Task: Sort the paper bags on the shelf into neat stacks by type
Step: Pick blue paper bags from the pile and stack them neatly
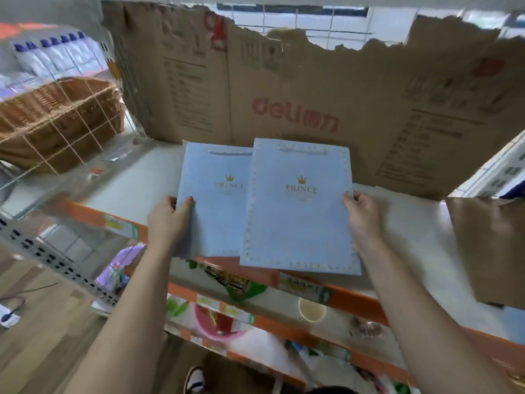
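Over the front edge of the white shelf (pixel 136 177), two flat blue bags side by side. Left hand (pixel 170 214) gripping the left bag (pixel 216 206) at its 9 o'clock edge; right hand (pixel 362 214) gripping the right bag (pixel 301 211) at 3 o'clock, overlapping the left one. Torn cardboard (pixel 312 89) standing behind at 12 o'clock.

Both hands (pixel 170 214) (pixel 362 214) outstretched, gripping.
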Demonstrator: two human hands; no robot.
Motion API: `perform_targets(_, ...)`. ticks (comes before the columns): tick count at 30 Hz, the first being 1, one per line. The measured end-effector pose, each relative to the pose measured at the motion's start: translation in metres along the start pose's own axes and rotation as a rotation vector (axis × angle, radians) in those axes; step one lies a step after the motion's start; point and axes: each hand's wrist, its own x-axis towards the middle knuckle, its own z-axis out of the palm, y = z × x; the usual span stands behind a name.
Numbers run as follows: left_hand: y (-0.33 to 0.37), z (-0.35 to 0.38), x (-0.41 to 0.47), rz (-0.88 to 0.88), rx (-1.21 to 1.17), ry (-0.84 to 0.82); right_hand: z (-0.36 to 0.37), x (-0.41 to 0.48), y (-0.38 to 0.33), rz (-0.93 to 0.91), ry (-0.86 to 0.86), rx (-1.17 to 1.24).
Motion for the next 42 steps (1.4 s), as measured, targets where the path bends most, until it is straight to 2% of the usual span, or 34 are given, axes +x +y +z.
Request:
perform_targets(6, -0.035, -0.025, 0.096, 0.058, 0.095, -0.158, 0.076, -0.006, 0.009, 0.031, 0.115, 0.023)
perform_targets(10, -0.061, -0.045, 0.149, 0.117, 0.23, -0.164, 0.13, -0.019, 0.013, 0.075, 0.185, 0.029)
perform_targets(16, -0.077, -0.067, 0.204, 0.143, 0.423, -0.149, 0.192, -0.028, 0.013, 0.055, 0.244, -0.092)
perform_targets(21, -0.091, -0.074, 0.242, 0.203, 0.428, -0.185, 0.224, -0.027, 0.014, 0.059, 0.257, -0.07)
perform_targets(31, -0.096, -0.07, 0.254, 0.235, 0.429, -0.171, 0.233, -0.031, 0.016, 0.084, 0.296, -0.084)
perform_targets(33, -0.098, -0.068, 0.251, 0.329, 0.424, -0.142, 0.227, -0.032, 0.018, 0.079, 0.297, -0.107)
perform_targets(36, -0.095, -0.058, 0.236, 0.567, 0.374, -0.121, 0.211, -0.032, 0.019, 0.089, 0.323, -0.134)
perform_targets(39, -0.087, -0.044, 0.203, 0.727, 0.303, -0.19, 0.186, -0.027, 0.02, 0.127, 0.333, -0.138)
perform_targets(42, -0.082, -0.034, 0.169, 0.774, 0.377, -0.284, 0.163, -0.026, 0.011, 0.17, 0.227, -0.184)
